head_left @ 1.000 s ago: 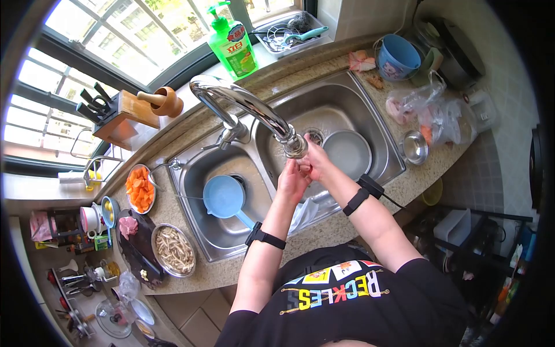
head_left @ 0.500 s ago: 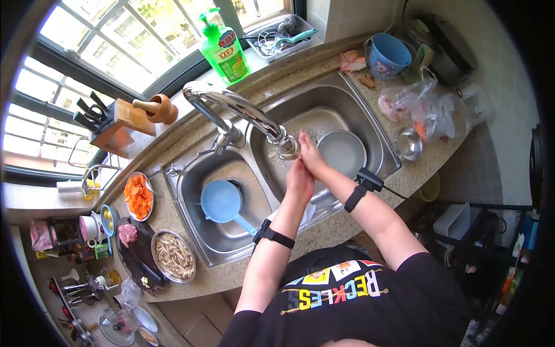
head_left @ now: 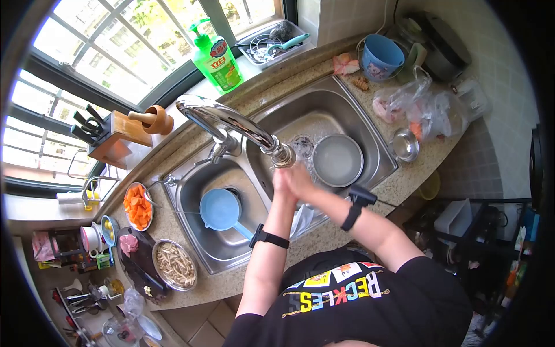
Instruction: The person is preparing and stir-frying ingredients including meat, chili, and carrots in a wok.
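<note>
Both hands are pressed together right under the faucet (head_left: 245, 124) spout, over the near left part of the right sink basin (head_left: 378, 139). My left hand (head_left: 282, 186) lies against my right hand (head_left: 298, 178). Their fingers are blurred and partly hidden by the spout and each other, and I see no object between them. Beside them in that basin lies a round grey pan (head_left: 338, 161). Water splashes around the drain (head_left: 302, 146) behind the hands. A light blue ladle-shaped scoop (head_left: 220, 209) lies in the left basin, its handle leaning toward the near rim.
On the left counter are a plate of carrot chunks (head_left: 137, 208), a bowl of sliced mushrooms (head_left: 174, 264) and meat (head_left: 129, 244) on a dark board. Green soap bottle (head_left: 218, 65) and knife block (head_left: 118, 139) line the sill. At right are plastic bags (head_left: 425, 107) and a metal bowl (head_left: 405, 144).
My hands have drawn back toward me and lower, with the right hand's outstretched fingers now folded in around the left. The view has shifted slightly; the pan and scoop stay in place.
</note>
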A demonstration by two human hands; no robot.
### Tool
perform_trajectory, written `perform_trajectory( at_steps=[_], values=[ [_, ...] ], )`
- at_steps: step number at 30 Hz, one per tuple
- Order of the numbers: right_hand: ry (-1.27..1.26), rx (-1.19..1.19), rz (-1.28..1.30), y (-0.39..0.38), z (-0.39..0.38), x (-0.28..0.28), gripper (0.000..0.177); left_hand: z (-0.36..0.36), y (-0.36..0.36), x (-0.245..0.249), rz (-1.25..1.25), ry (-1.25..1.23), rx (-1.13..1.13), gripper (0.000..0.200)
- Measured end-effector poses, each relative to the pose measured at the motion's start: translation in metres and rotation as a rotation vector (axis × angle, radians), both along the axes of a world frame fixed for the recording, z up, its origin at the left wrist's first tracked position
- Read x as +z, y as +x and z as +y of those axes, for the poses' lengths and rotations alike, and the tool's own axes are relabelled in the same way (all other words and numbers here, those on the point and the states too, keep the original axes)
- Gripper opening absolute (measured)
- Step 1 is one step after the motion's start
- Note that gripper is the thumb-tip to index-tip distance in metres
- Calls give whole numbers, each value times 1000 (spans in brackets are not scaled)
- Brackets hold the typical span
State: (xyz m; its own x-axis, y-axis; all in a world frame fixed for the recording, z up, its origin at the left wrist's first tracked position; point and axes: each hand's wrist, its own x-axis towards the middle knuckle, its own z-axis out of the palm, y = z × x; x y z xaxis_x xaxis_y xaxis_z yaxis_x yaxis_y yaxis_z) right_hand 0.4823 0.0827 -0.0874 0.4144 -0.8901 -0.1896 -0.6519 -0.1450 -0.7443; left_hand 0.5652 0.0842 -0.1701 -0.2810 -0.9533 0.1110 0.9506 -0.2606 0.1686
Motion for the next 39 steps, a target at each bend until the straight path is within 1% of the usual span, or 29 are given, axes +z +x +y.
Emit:
perform_trajectory(
  at_steps=[1, 2, 3, 5, 6, 8, 9, 10, 12, 13, 14, 16, 17, 18, 20, 21, 22, 23, 24, 25, 27, 28, 30, 31, 32, 34, 35, 37, 39],
  values=[
    [-239, -143, -125, 11, 22, -14, 41, -1, 11, -33, -139, -222, 90, 34],
    [-478, -286, -252, 21, 38, -27, 40, -3, 11, -32, -139, -223, 90, 34],
    [-477, -288, -252, 19, 35, -24, 40, -3, 10, -26, -171, -102, 120, 36],
    [-112, -240, -401, 11, 27, -17, 31, 2, 5, -5, -233, 144, 179, 39],
    [-111, -237, -401, 8, 19, -18, 31, 4, 3, 10, -263, 266, 211, 41],
    [241, -267, -634, 6, 2, -26, 27, 6, -2, 40, -323, 509, 277, 45],
    [134, -326, -630, 5, 0, -37, 25, 7, -6, 58, -376, 462, 281, 55],
    [134, -322, -631, 6, -2, -42, 25, 8, -7, 64, -376, 461, 285, 55],
    [-82, -511, -676, 10, -8, -57, 21, 10, -8, 76, -274, 411, 240, 57],
    [-107, -666, -831, 21, -17, -72, 13, 13, -9, 90, -200, 413, 224, 45],
    [-104, -662, -832, 17, -22, -87, 13, 15, -9, 91, -199, 414, 228, 45],
    [538, -824, -1154, 3, -31, -57, 15, 20, -9, 90, -212, 393, 173, 45],
    [723, -859, -1067, -2, -32, -19, 23, 26, -2, 76, -294, 485, 74, 40],
    [737, -849, -1057, -2, -35, -19, 23, 29, 0, 67, -290, 495, 89, 40],
    [1024, -770, -1117, -8, -38, -28, 42, 39, 5, 53, -552, 553, -32, 31],
    [1220, -639, -1243, -18, -45, -45, 39, 39, 3, 76, -563, 610, 20, 23],
    [1289, -548, -1362, -16, -46, -35, 38, 37, 4, 81, -572, 670, 29, 30],
    [1222, -735, -1320, -6, -46, -27, 36, 37, 8, 87, -626, 676, 45, 35],
    [1136, -920, -1273, 7, -44, 3, 35, 36, 13, 91, -679, 674, 53, 40],
    [1139, -913, -1270, 5, -45, -1, 35, 35, 19, 88, -678, 675, 61, 40],
    [1229, -663, -1264, -7, -46, -18, 15, 33, 37, 80, -797, 667, 118, 48],
    [1228, -656, -1264, -13, -46, -24, 15, 32, 46, 79, -797, 665, 123, 48],
    [1469, -509, -1399, -20, -45, -30, 16, 30, 65, 78, -818, 718, 231, 48],
    [1452, -595, -1281, -17, -46, -28, 31, 30, 75, 77, -785, 736, 280, 49],
    [1452, -589, -1282, -17, -45, -33, 31, 30, 85, 77, -790, 739, 320, 49],
    [1431, -568, -1144, -17, -38, -36, 41, 30, 101, 76, -842, 720, 394, 50],
    [1448, -588, -1146, -18, -37, -37, 48, 30, 107, 76, -843, 716, 395, 50],
    [1483, -564, -1211, -20, -34, -36, 51, 29, 120, 76, -809, 784, 500, 54],
    [1514, -547, -1278, -19, -34, -26, 55, 22, 132, 77, -809, 790, 547, 56]
  ],
)
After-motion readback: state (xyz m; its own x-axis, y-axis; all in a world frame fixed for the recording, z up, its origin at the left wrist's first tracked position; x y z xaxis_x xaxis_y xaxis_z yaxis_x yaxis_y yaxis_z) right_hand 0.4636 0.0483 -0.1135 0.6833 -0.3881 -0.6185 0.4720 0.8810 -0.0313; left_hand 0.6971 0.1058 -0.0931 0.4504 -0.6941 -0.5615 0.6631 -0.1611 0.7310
